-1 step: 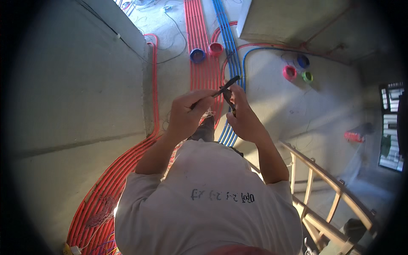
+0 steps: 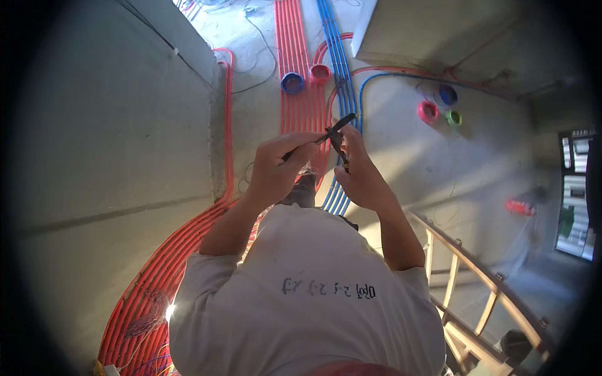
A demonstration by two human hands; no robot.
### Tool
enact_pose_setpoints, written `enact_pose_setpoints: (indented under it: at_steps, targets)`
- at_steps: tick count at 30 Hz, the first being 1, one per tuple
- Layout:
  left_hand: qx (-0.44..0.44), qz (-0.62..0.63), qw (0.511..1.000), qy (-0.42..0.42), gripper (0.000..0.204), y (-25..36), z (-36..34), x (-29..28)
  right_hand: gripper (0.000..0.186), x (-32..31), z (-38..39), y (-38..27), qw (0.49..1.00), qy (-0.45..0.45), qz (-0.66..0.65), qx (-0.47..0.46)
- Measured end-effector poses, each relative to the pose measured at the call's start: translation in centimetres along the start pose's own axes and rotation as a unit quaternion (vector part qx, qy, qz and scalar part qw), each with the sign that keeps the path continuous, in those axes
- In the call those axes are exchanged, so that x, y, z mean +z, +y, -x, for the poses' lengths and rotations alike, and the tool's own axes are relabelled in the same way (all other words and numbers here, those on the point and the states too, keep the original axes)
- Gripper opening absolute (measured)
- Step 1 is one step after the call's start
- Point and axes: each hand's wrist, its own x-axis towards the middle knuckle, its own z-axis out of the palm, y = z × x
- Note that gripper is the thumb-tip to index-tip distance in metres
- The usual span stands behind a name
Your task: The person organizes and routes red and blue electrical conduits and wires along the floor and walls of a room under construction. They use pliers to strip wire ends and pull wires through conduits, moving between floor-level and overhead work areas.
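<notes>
My left hand is closed on a long, dark, narrow item, which runs diagonally up to the right. My right hand grips dark pliers with a bit of yellow on the handle, their head crossing the dark item just right of my left hand's fingertips. Whether the two touch, and exactly what the left item is, I cannot tell. Both are held up in front of my chest, above the floor pipes.
Red pipes and blue pipes run along the concrete floor. Coloured wire coils lie ahead and to the right. A wall stands left, a wooden ladder-like frame lower right, a window far right.
The view has shifted very slightly, moving the window and wooden frame a little in the picture. My hands and what they hold look almost the same.
</notes>
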Motion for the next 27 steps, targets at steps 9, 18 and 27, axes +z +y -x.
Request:
enact_pose_setpoints:
  at_steps: [9,18,27]
  targets:
    - [0.147,-0.277,0.949,0.035,0.018,-2.4,-14.8,-5.4,0.087,-3.1,-16.5,0.8,0.994,-0.093,-0.011,0.050]
    - [-0.062,0.003,0.996,0.056,0.020,-3.2,-24.5,-7.0,0.089,-6.4,-27.8,3.6,0.992,-0.099,0.067,-0.036]
    - [0.047,-0.211,0.959,0.185,0.015,-4.0,-33.8,-2.6,0.083,-13.4,-37.1,8.8,0.976,-0.207,-0.013,-0.067]
